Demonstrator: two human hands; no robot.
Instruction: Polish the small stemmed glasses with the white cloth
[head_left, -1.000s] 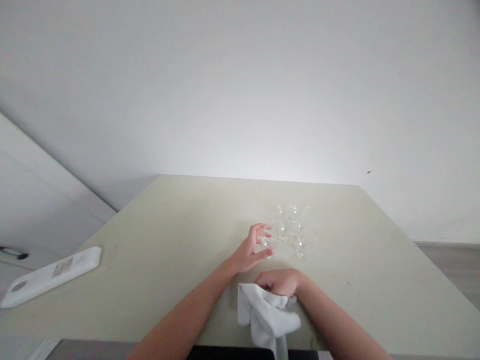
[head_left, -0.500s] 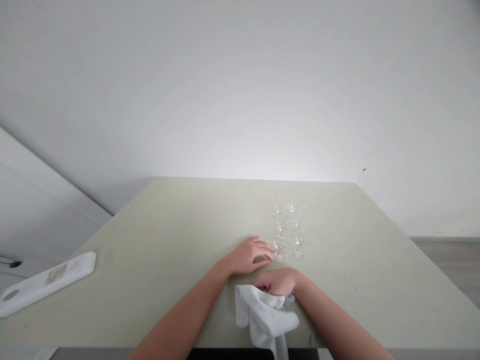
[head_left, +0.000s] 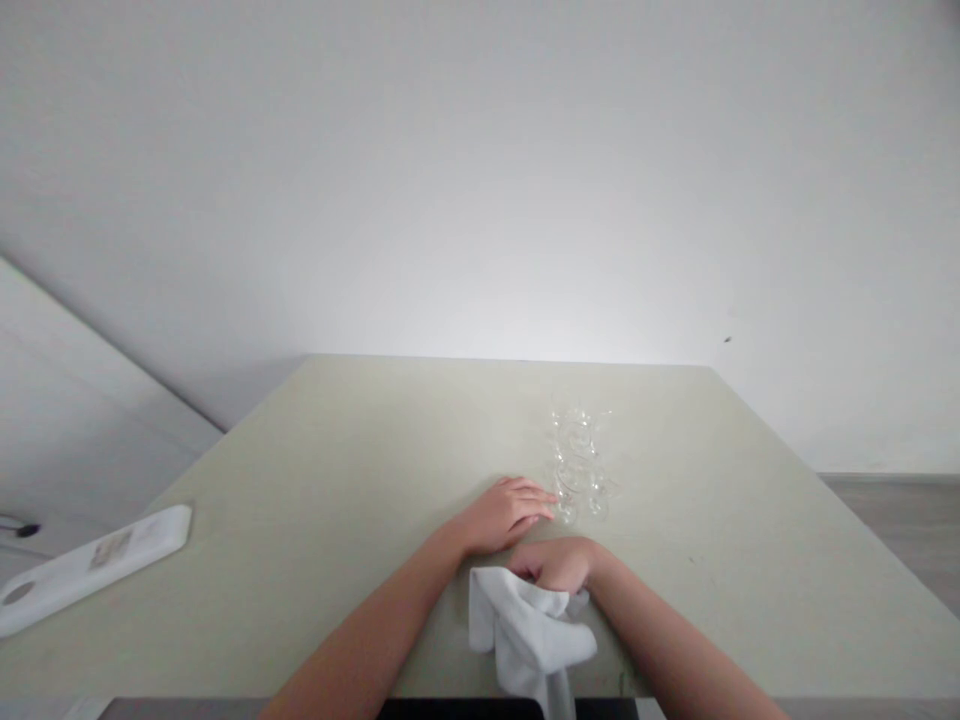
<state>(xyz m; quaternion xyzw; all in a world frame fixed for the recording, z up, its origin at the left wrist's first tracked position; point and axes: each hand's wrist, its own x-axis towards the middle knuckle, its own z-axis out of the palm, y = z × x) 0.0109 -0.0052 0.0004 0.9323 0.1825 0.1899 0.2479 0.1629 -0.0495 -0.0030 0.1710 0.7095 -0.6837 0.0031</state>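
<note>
My left hand (head_left: 506, 513) rests on the table with its fingers stretched out to the right. Its fingertips reach the side of the nearest clear glass (head_left: 566, 508); whether they press on it I cannot tell. More small clear glasses (head_left: 577, 440) stand behind and beside that one in a close cluster, their outlines faint. Below the left hand, my right hand (head_left: 556, 565) is closed, its fingers curled under and partly hidden. A white cloth (head_left: 525, 625) hangs from it in loose folds towards the table's front edge.
The pale table (head_left: 360, 430) meets a white wall (head_left: 480, 200) at its back edge. At the far left lies a long white plastic object (head_left: 142, 540) with a label and a round hole. A white cabinet (head_left: 90, 400) stands beyond it.
My left fingertips have shifted slightly right and the thumb has closed towards the fingers. The nearest glass stands a little further right. My right hand and the cloth have hardly moved.
</note>
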